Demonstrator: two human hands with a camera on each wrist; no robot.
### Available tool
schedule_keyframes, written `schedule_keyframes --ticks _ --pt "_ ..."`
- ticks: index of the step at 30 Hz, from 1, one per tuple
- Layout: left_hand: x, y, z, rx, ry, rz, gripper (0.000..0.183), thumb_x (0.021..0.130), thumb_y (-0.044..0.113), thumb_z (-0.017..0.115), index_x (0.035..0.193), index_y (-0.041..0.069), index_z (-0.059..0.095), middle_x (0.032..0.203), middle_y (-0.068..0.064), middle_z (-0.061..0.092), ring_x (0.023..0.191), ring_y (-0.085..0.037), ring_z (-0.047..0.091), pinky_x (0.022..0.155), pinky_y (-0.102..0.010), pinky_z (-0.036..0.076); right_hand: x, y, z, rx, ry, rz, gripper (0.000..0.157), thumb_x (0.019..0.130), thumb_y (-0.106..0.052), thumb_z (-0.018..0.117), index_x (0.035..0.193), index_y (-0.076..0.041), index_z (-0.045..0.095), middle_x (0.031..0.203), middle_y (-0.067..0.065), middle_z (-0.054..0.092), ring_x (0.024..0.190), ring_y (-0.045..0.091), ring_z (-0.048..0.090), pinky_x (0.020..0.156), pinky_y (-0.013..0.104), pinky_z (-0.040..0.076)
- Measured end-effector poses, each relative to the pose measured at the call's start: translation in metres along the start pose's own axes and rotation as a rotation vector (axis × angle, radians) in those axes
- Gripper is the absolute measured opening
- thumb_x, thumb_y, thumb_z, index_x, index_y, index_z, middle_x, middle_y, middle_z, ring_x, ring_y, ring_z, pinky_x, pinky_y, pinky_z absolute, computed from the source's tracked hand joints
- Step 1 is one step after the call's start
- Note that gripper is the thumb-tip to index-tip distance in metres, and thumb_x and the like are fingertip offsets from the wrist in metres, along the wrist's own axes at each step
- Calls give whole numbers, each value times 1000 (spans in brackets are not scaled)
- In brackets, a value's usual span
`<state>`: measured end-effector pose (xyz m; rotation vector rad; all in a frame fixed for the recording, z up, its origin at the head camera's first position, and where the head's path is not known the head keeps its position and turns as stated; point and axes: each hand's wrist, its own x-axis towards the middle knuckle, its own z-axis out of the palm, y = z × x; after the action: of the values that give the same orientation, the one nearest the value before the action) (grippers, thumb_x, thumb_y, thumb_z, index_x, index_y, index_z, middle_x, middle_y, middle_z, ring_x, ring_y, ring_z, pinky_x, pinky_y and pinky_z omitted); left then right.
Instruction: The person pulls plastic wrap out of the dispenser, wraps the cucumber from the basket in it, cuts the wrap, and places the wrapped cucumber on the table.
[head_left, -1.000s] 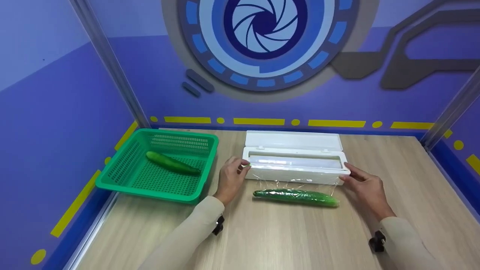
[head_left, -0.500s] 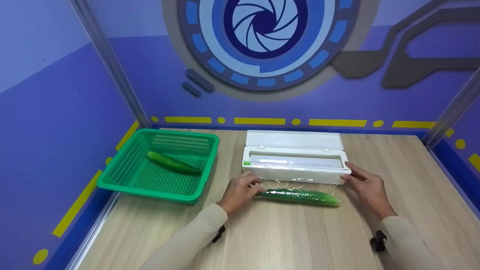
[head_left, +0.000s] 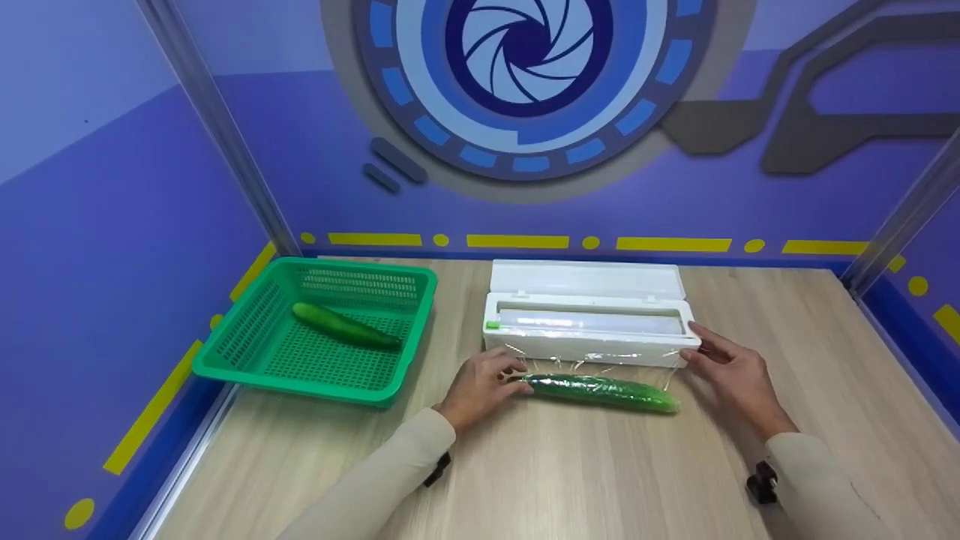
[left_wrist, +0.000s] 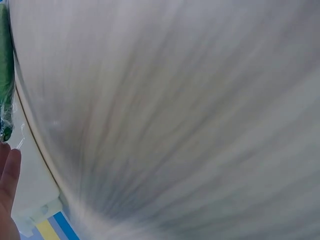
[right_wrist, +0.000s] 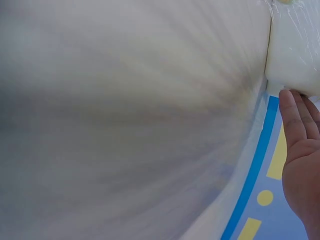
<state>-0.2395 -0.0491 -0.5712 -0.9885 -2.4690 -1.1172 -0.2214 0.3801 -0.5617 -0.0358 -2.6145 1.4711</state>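
In the head view a cucumber (head_left: 600, 391), covered in shiny cling film, lies in front of a white cling film dispenser (head_left: 589, 349). Film (head_left: 592, 363) stretches from the dispenser's front edge down to it. My left hand (head_left: 484, 386) has curled fingers at the cucumber's left tip, which it hides; in the left wrist view, fingertips (left_wrist: 15, 155) meet the wrapped end of the cucumber (left_wrist: 6, 75). With thumb in front and fingers at the side, my right hand (head_left: 735, 379) grips the dispenser's right end, also seen in the right wrist view against the dispenser (right_wrist: 292, 55).
The dispenser's lid (head_left: 589, 279) stands raised at the back, with a film roll (head_left: 592, 322) inside and a green slider (head_left: 493, 325) at the left. A green basket (head_left: 300, 388) at the left holds another cucumber (head_left: 345, 328). Blue-purple panels (head_left: 600, 180) bound the table.
My left hand has come down from the green slider at the dispenser's left end to the cucumber's left tip. The right hand keeps its place on the dispenser.
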Motion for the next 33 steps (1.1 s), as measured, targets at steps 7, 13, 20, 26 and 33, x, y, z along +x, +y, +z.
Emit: schedule_keyframes --ticks 7,13,20,26,33 --pt "-1 0 1 38 -44 -29 29 81 19 93 105 8 80 99 0 72 94 -12 70 84 -26 58 0 0 1 31 15 -24 66 99 -40 78 156 -15 56 146 18 62 113 -7 61 86 11 51" --pt "-1 0 2 64 -73 -49 28 81 18 93 104 9 80 100 -1 72 95 -15 71 83 -25 57 0 1 2 36 23 -45 65 99 -38 78 155 -14 56 144 19 64 109 -11 62 86 11 51" --pt "-3 -3 5 51 -93 -81 27 83 16 92 107 11 81 100 0 73 93 -14 69 83 -27 56 0 1 1 35 13 -16 65 99 -39 77 156 -16 55 148 16 61 115 -6 62 86 11 52" --pt "-3 -3 6 56 -108 -96 25 85 15 90 108 13 83 101 2 75 92 -13 68 84 -27 56 -1 0 1 25 11 -6 65 100 -39 77 157 -17 54 150 16 60 119 -2 62 87 10 50" --pt "-1 -2 6 57 -114 -99 24 87 12 88 110 10 83 111 0 77 107 -13 70 96 -28 55 1 0 1 2 18 -4 65 99 -41 77 156 -19 55 148 15 61 120 3 64 86 11 51"
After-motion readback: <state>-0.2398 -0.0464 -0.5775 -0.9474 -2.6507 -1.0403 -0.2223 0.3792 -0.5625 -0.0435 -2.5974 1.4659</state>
